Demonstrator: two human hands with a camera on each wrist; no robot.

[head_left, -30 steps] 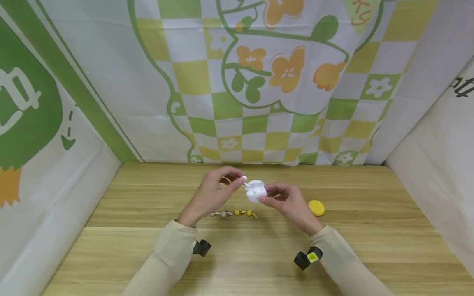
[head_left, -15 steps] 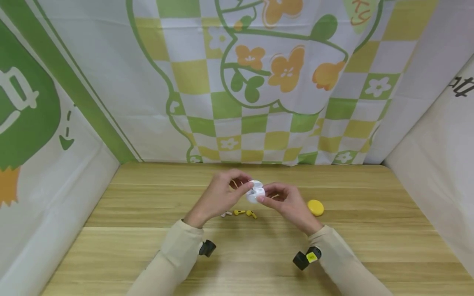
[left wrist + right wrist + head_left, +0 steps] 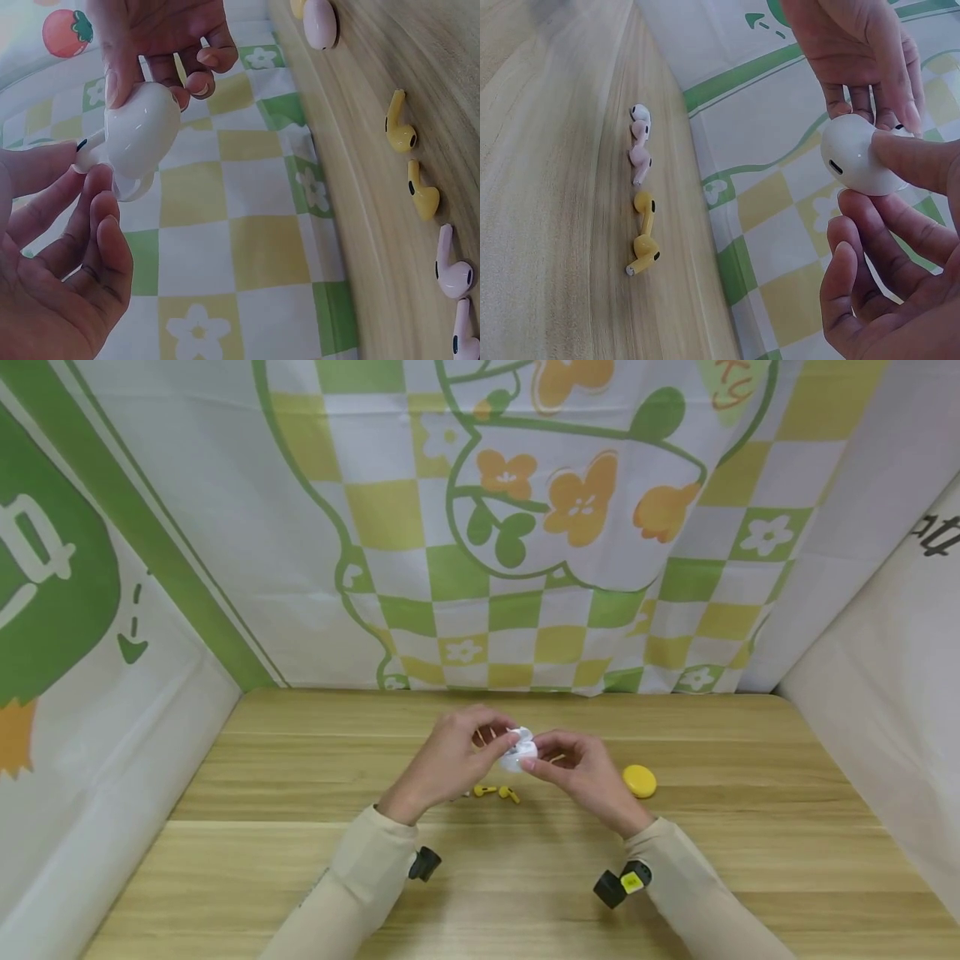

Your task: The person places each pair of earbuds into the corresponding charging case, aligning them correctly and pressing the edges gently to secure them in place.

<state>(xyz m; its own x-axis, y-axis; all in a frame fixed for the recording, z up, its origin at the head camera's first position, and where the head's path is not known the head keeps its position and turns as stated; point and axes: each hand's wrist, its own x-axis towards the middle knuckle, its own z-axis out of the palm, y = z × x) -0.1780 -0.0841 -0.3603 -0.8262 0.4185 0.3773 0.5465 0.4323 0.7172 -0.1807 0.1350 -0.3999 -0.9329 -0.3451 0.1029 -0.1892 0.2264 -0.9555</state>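
My right hand (image 3: 588,768) grips a small white earbud case (image 3: 855,165) with thumb and fingers, raised above the table. Its lid stands up, as the head view shows. At the case's opening, my left hand (image 3: 457,756) pinches a white earbud (image 3: 91,155) between thumb and fingertips, partly inside the case. The left hand's other fingers are curled loosely below it. On the table below lie two yellow earbuds (image 3: 645,244), two pink earbuds (image 3: 454,277) and another white earbud (image 3: 639,112), all in one row.
A round yellow case (image 3: 640,782) lies on the wooden table (image 3: 750,827), right of the right hand. Beside it in the left wrist view is a pink case (image 3: 320,24). A patterned cloth (image 3: 525,635) hangs behind the table.
My left hand has moved right with the white earbud, bringing it from outside the case to its opening. The right hand holds the case in nearly the same place.
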